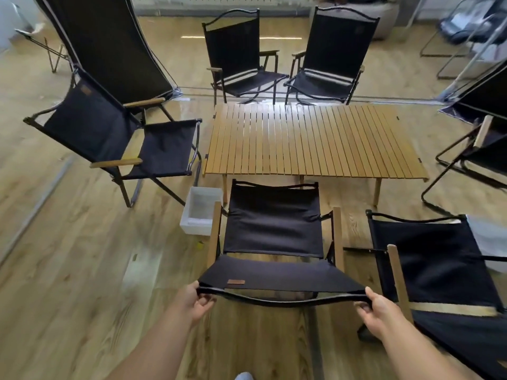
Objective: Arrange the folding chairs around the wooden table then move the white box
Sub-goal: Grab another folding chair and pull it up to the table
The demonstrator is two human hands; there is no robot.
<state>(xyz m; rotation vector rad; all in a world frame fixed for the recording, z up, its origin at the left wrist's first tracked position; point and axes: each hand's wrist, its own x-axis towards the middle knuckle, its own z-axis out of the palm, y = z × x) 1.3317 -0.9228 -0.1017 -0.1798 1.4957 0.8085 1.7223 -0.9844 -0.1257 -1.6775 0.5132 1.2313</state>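
A slatted wooden table [312, 141] stands mid-room. Just in front of me is a black folding chair [274, 231], facing the table's near side. My left hand [196, 300] grips the left end of its top back bar, and my right hand [380, 311] grips the right end. Two black chairs [238, 50] [337, 53] stand at the table's far side. Another chair [115, 133] sits at the left end, one [482, 149] at the right end, and one [439, 264] at my near right. A white box [201, 211] rests on the floor by the table's near-left leg, touching my chair's left armrest.
A large dark fabric panel [109, 42] leans at the back left. Metal frames [461, 31] and a grey cushion [381, 15] stand at the back right. Wooden floor [82, 270] stretches open to the left of my chair.
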